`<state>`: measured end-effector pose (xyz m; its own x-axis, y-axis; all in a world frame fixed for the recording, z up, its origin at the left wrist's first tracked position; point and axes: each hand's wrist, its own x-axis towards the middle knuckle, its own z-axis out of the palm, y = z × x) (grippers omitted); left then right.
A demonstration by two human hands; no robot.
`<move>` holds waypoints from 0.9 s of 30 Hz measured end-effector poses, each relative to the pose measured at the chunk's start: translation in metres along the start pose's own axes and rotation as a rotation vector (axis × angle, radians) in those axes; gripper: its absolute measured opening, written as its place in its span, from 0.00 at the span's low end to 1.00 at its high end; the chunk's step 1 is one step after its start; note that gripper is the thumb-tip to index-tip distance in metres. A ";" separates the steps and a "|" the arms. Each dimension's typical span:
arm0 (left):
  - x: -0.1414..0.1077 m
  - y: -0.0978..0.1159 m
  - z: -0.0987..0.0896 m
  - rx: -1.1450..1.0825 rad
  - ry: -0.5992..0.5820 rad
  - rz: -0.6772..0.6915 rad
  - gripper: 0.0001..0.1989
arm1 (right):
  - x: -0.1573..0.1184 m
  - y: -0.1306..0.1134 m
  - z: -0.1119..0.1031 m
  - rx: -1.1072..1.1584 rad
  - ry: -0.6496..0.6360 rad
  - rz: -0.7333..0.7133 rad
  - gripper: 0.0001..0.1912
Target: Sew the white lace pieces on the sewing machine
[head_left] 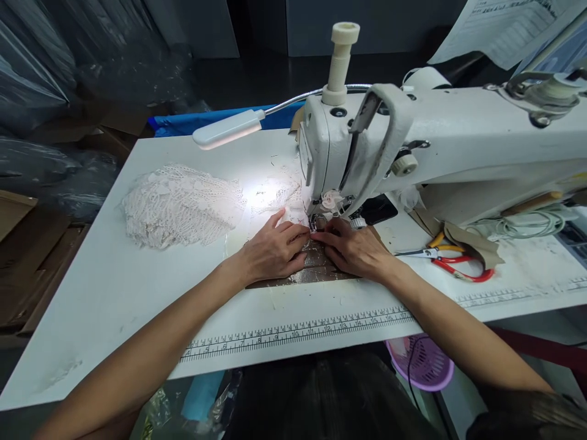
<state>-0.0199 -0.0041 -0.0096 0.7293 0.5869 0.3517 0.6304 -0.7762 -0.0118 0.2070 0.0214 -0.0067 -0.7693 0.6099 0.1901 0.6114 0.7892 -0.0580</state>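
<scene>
At the needle area of a white sewing machine [321, 137], both my hands rest close together. My left hand [277, 247] lies palm down left of the presser foot [317, 223], its fingers resting nearly flat and the thumb apart. On the other side of the foot, my right hand [355, 247] has bent fingers, with the fingertips pressed together at the edge of the lace, partly hidden. Under the machine head runs white lace fabric [279, 194], joined visually to a bunched heap of lace [178, 205] on the left. A shiny brown plate [316, 274] lies beneath my hands.
Right of my right hand lie scissors with red handles [463, 275] and a yellow-handled tool [444, 247]. A dark phone [378, 209] sits behind it. A lit lamp [228, 128] overhangs the white table [137, 305]. Below hangs a purple basket [428, 366].
</scene>
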 end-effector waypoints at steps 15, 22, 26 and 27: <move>0.002 -0.007 0.000 -0.002 -0.080 -0.033 0.16 | 0.001 -0.013 -0.003 0.023 0.000 0.032 0.17; 0.004 -0.009 0.000 0.017 -0.118 -0.069 0.23 | -0.001 0.009 0.002 0.368 0.051 0.220 0.17; 0.004 -0.011 0.002 0.025 -0.118 -0.072 0.25 | 0.005 0.019 0.002 0.506 0.098 0.333 0.21; 0.004 -0.011 0.002 0.022 -0.113 -0.073 0.25 | 0.006 0.020 0.002 0.511 0.117 0.358 0.21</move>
<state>-0.0238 0.0072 -0.0104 0.7061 0.6646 0.2443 0.6874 -0.7262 -0.0113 0.2141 0.0408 -0.0089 -0.4903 0.8535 0.1765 0.6393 0.4898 -0.5928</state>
